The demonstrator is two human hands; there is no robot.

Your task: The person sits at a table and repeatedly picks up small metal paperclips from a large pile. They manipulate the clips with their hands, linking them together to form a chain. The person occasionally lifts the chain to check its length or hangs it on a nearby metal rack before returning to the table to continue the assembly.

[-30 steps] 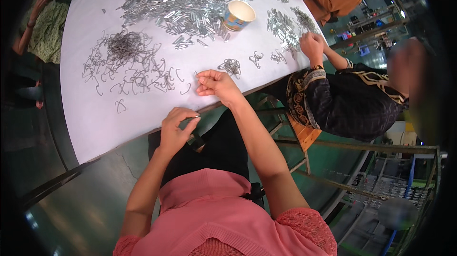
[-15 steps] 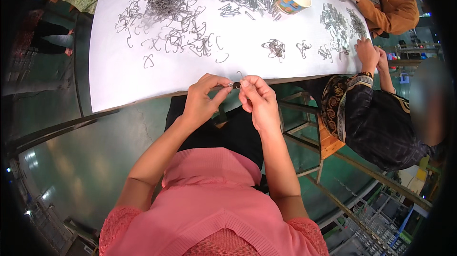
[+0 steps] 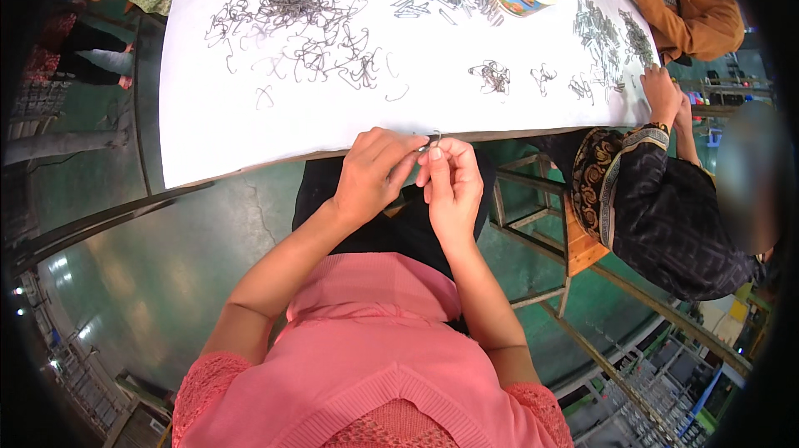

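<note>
Looks down from the wearer's head, as the left one of a side-by-side fisheye pair. Faces forward over the pink knit top [image 3: 399, 356] toward the left hand [image 3: 366, 173] and right hand [image 3: 454, 186], at close range near mid-frame. Reaches beyond to the white-topped table [image 3: 225, 131], cut off by the upper border, and out sideways to the green floor [image 3: 187, 231]. Bends straight edges toward a dark rim.
</note>
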